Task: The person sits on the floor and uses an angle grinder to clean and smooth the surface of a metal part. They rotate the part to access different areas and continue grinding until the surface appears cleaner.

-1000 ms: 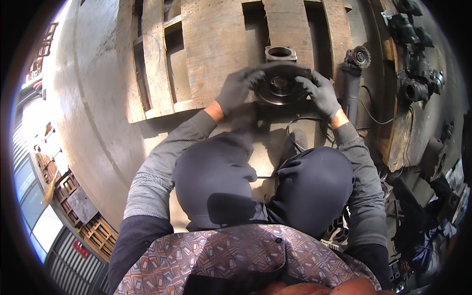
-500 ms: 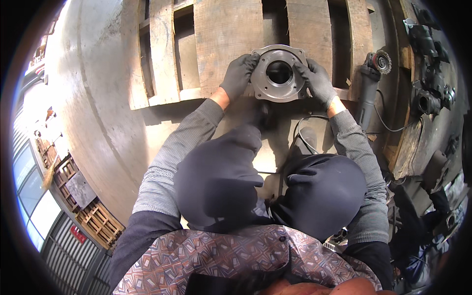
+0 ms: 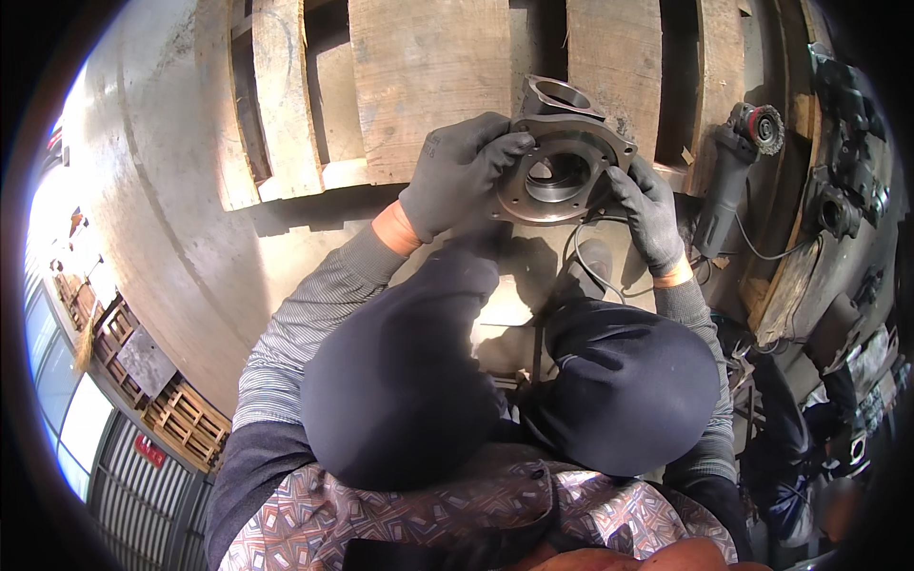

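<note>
while gloved left hand (image 3: 459, 171) and right hand (image 3: 650, 211) clasp metal housing (image 3: 562, 162) (bore empty), pallet (image 3: 428, 86) below.

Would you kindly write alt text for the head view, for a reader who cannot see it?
Seen from above, a crouching person's gloved left hand and right hand hold a round metal housing with a central bore above a wooden pallet. An angle grinder lies to the right.

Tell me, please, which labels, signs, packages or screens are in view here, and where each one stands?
Sign: small red rectangular plate on the grey shutter wall, far lower left, beside stacked wooden pallets.
Glove marking: small pale print on the back of the grey glove of the left hand, which grips the metal housing.
No packages or screens show.
</note>
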A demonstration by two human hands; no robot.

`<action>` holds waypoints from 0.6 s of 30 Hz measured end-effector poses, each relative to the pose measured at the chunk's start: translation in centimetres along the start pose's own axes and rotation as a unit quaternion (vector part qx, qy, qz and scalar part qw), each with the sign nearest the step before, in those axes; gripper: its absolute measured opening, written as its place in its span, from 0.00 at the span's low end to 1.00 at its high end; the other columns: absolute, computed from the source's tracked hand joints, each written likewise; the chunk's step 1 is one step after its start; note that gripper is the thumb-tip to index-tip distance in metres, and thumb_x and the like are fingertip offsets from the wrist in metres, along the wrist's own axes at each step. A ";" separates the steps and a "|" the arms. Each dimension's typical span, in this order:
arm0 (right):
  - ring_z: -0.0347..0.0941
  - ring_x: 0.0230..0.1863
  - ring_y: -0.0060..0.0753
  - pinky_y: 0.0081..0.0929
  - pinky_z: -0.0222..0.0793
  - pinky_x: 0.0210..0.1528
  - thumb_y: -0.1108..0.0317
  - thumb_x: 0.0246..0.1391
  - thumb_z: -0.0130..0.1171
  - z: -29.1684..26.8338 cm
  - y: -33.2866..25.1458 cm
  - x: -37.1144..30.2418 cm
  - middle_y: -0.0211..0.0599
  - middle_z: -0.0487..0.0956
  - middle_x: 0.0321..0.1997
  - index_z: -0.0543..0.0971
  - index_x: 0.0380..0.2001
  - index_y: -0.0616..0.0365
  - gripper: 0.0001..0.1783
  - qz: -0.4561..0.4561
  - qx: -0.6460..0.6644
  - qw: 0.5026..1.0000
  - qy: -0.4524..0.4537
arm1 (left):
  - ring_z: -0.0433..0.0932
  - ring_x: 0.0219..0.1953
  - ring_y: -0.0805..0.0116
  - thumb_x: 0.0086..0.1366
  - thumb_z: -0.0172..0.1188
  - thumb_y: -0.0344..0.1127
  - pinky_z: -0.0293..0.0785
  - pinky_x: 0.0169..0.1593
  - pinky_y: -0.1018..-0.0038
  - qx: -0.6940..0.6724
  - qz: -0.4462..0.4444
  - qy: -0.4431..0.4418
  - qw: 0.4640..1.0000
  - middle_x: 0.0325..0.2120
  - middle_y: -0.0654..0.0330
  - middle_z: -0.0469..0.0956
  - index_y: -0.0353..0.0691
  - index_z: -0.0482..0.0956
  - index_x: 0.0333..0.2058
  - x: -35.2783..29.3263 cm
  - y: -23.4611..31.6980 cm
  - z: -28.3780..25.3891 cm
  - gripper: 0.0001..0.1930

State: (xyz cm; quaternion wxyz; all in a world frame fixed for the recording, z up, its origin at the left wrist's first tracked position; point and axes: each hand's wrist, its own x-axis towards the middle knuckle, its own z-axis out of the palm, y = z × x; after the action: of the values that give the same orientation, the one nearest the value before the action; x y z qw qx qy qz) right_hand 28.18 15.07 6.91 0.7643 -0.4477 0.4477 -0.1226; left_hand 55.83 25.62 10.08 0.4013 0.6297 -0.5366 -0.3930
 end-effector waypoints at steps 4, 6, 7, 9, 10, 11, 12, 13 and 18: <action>0.59 0.33 0.09 0.12 0.56 0.36 0.62 0.74 0.59 0.1 0.9 0.4 0.13 0.69 0.32 0.80 0.59 0.63 0.19 0.019 0.008 1.000 0.000 | 0.73 0.35 0.78 0.79 0.60 0.37 0.73 0.42 0.78 0.006 -0.028 -0.042 0.999 0.34 0.64 0.77 0.28 0.83 0.49 0.1 0.2 -0.3 0.15; 0.58 0.32 0.08 0.12 0.55 0.35 0.62 0.74 0.59 0.0 1.4 0.7 0.12 0.67 0.32 0.80 0.58 0.63 0.18 0.028 -0.017 0.999 0.002 | 0.74 0.35 0.76 0.79 0.60 0.37 0.74 0.42 0.78 0.035 -0.037 -0.054 0.997 0.35 0.62 0.78 0.28 0.83 0.49 0.1 0.1 -0.3 0.14; 0.58 0.32 0.08 0.12 0.56 0.35 0.62 0.74 0.59 -0.1 1.7 0.9 0.12 0.67 0.31 0.80 0.58 0.63 0.18 0.027 -0.015 1.000 -0.005 | 0.74 0.34 0.76 0.79 0.60 0.36 0.74 0.41 0.78 0.015 -0.053 -0.051 0.997 0.35 0.61 0.78 0.29 0.83 0.49 0.1 0.1 -0.3 0.14; 0.58 0.32 0.08 0.12 0.57 0.35 0.62 0.74 0.58 -0.1 2.2 1.1 0.11 0.66 0.31 0.80 0.58 0.63 0.18 0.044 -0.017 0.999 -0.004 | 0.74 0.33 0.75 0.78 0.60 0.35 0.74 0.40 0.77 0.004 -0.078 -0.043 0.996 0.35 0.60 0.79 0.29 0.83 0.50 0.0 0.1 -0.4 0.13; 0.60 0.33 0.09 0.12 0.59 0.36 0.62 0.75 0.57 -0.1 2.4 1.3 0.12 0.68 0.32 0.80 0.58 0.64 0.18 0.048 0.000 0.999 -0.011 | 0.75 0.32 0.75 0.78 0.60 0.34 0.75 0.39 0.77 -0.005 -0.078 -0.050 0.996 0.35 0.59 0.79 0.30 0.84 0.50 0.0 0.2 -0.4 0.12; 0.61 0.33 0.09 0.12 0.61 0.37 0.62 0.75 0.57 0.1 2.6 1.5 0.14 0.69 0.33 0.79 0.59 0.64 0.19 0.055 0.017 0.998 -0.016 | 0.76 0.32 0.75 0.77 0.61 0.34 0.75 0.39 0.77 -0.007 -0.083 -0.057 0.995 0.36 0.58 0.79 0.31 0.84 0.50 0.0 0.3 -0.4 0.12; 0.63 0.34 0.10 0.13 0.63 0.38 0.61 0.75 0.56 0.2 2.7 1.5 0.15 0.71 0.34 0.79 0.59 0.64 0.19 0.075 0.029 0.997 -0.003 | 0.76 0.32 0.75 0.77 0.61 0.33 0.75 0.38 0.77 0.025 -0.039 -0.063 0.997 0.36 0.58 0.80 0.31 0.84 0.50 0.0 0.3 -0.4 0.12; 0.64 0.35 0.11 0.14 0.65 0.39 0.61 0.76 0.56 0.5 2.8 1.6 0.17 0.73 0.36 0.78 0.60 0.64 0.20 0.062 0.050 0.997 -0.016 | 0.77 0.32 0.76 0.76 0.62 0.33 0.76 0.37 0.77 0.007 -0.067 -0.059 0.996 0.36 0.58 0.80 0.32 0.84 0.50 0.0 0.4 -0.4 0.12; 0.73 0.45 0.17 0.21 0.72 0.49 0.60 0.77 0.55 0.8 3.3 1.8 0.25 0.79 0.47 0.76 0.60 0.63 0.19 0.079 0.109 0.990 -0.053 | 0.79 0.33 0.80 0.75 0.65 0.37 0.76 0.34 0.76 0.134 0.034 -0.048 0.989 0.31 0.59 0.82 0.33 0.85 0.50 0.9 0.6 -0.2 0.13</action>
State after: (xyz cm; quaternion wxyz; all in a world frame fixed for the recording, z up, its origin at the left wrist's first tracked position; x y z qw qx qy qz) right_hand 29.17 16.34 3.39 0.8382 -0.3309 0.4250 -0.0856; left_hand 55.93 24.71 10.70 0.3004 0.6397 -0.6243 -0.3328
